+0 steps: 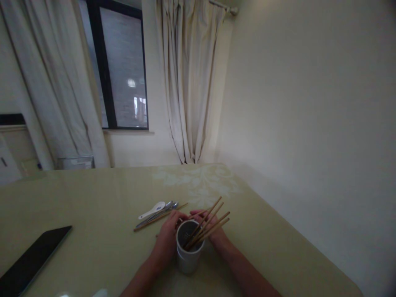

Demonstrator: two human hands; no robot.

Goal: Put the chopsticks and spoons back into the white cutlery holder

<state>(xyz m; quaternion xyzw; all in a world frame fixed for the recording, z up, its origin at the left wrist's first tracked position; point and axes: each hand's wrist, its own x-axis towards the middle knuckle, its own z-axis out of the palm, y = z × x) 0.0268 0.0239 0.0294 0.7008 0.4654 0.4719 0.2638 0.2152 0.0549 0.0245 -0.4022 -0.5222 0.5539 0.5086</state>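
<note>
On the pale green glossy table [93,198], a white ceramic spoon [152,210], two metal spoons [167,207] and a loose wooden chopstick [154,220] lie just behind the hands, and a flat black tablet [31,260] rests well apart at the left edge. The white cylindrical utensil holder [187,258] stands upright near the table's front, several brown wooden chopsticks [208,225] leaning out to the right. The left hand [167,239] curls against the holder's left side; the right hand [213,233] lies behind it, its finger state unclear.
</note>
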